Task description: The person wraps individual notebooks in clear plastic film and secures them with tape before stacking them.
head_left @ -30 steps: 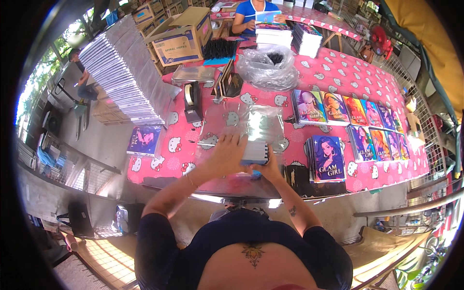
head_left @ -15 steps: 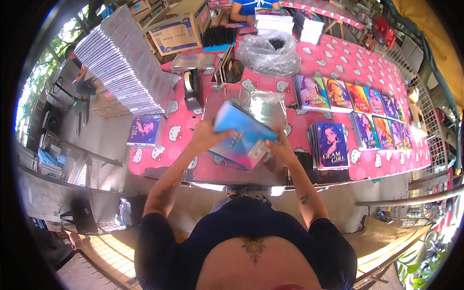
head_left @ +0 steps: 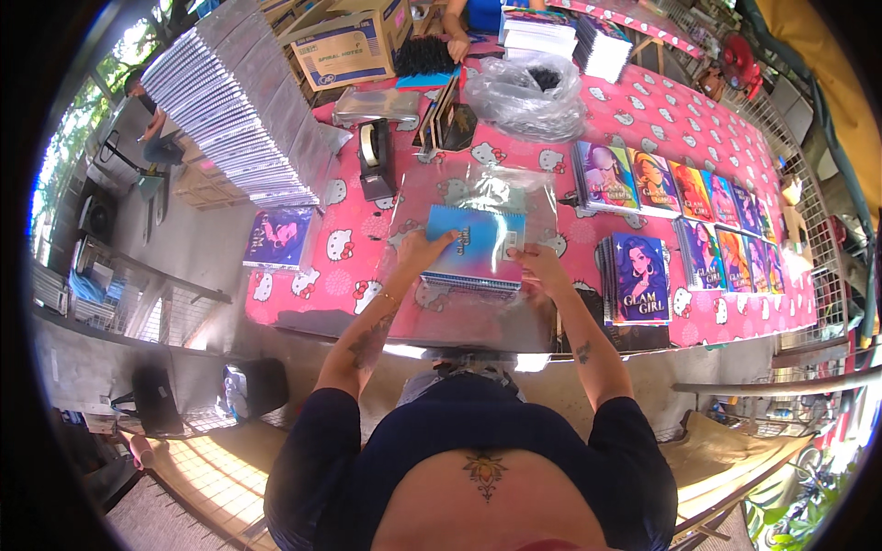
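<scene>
A small stack of blue-and-pink spiral notebooks (head_left: 478,241) lies level in front of me, wire-bound edges toward me. My left hand (head_left: 424,250) grips its left side, thumb on the top cover. My right hand (head_left: 540,264) pinches the right edge near a pale label. Under the stack, see-through plastic (head_left: 528,188) spreads over the pink table; whether it is a sheet or a bag I cannot tell. A black tape dispenser (head_left: 375,163) stands beyond my left hand. To the right of my right hand sits a pile of purple-covered notebooks (head_left: 638,275).
A tall stack of wrapped notebooks (head_left: 239,110) rises at the left. Rows of colourful notebooks (head_left: 689,193) lie at the right. Farther back are a crumpled plastic bag (head_left: 528,96), a cardboard box (head_left: 349,50) and another person's hand (head_left: 457,46). A wrapped purple notebook (head_left: 277,239) is at the table's left.
The notebook stack was tilted in my hands and now lies level on the plastic. Both hands have shifted slightly to the right. The person across the table has moved a hand.
</scene>
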`<state>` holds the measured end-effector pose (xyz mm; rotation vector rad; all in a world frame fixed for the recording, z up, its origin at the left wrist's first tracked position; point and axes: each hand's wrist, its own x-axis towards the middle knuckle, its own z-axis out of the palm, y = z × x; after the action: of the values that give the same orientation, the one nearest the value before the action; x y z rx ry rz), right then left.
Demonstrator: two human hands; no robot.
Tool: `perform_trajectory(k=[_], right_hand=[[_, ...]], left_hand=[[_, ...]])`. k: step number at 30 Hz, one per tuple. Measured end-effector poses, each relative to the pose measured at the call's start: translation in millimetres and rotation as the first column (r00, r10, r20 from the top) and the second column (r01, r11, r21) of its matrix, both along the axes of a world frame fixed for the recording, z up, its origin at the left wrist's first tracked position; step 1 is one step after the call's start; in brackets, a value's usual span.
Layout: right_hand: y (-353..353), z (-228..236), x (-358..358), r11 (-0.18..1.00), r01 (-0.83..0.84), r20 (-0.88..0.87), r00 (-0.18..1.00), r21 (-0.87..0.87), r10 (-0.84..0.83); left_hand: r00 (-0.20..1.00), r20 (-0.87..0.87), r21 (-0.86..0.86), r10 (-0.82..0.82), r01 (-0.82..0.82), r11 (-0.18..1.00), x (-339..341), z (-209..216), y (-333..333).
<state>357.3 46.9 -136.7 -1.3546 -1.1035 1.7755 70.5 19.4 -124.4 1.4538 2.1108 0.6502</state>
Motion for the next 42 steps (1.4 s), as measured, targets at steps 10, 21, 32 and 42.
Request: perform_trajectory(k=[10, 21, 32, 42], right_hand=[[-39, 15, 22, 0.968, -0.044, 0.228, 0.973, 0.247, -0.014], [-112, 11, 23, 0.463, -0.755, 0.711, 0.629, 0.463, 0.314], [-128, 9, 14, 0.366, -0.764, 0.796, 0.599, 0.532, 0.093], [-18, 58, 37, 0.706, -0.612, 0.502, 0.762, 0.356, 0.408]], left_hand=[[0.976, 0.122, 0.432, 0.180, -0.215, 0.876, -19, 0, -36], [0.631, 0.003, 0.090, -0.776, 0.773, 0.628, -59, 9, -132], [0.694, -0.113, 0.098, -0.711, 0.720, 0.687, -43, 23, -152], [0.925, -0.114, 0.337, -0.363, 0.380, 0.862, -49, 62, -58]])
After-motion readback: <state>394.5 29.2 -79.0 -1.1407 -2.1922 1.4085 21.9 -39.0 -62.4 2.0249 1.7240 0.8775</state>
